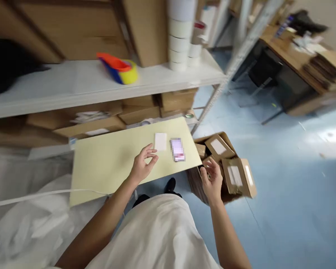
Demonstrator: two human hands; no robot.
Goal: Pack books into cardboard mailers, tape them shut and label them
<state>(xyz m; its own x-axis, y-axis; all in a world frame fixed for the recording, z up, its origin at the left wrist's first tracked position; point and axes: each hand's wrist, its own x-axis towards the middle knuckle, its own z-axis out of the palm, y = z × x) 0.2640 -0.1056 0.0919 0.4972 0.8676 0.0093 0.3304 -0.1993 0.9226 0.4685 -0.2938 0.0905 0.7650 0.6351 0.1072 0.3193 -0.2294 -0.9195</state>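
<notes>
My left hand hovers over the pale yellow table top, fingers apart and holding nothing. Just beyond its fingertips lies a small stack of white paper or labels. Right of the stack is a phone with a lit, blurred screen. My right hand is past the table's right corner, fingers curved and apart, with nothing visible in it. Below and behind that hand stands a large open carton holding several smaller cardboard boxes with white labels.
A grey shelf above the table bears a tape dispenser, stacked white rolls and large cartons. Boxes fill the lower shelf. Plastic wrap lies at the left, crossed by a white cable. A wooden desk stands far right.
</notes>
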